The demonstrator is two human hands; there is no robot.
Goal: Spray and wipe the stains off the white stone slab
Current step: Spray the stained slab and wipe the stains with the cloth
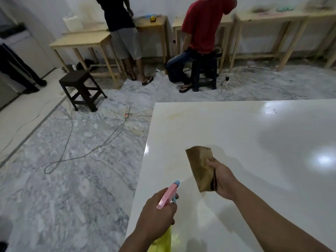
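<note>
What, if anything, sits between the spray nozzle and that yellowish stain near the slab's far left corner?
Nothing visible. The left hand holds the spray bottle over the slab's near left edge, and bare slab runs from there to the stain. The brown cloth in the right hand hangs off to the right of that line.

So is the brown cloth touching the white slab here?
Cannot tell. In the head view the right hand grips the brown cloth over the slab, but neither contact nor a gap shows plainly.
</note>
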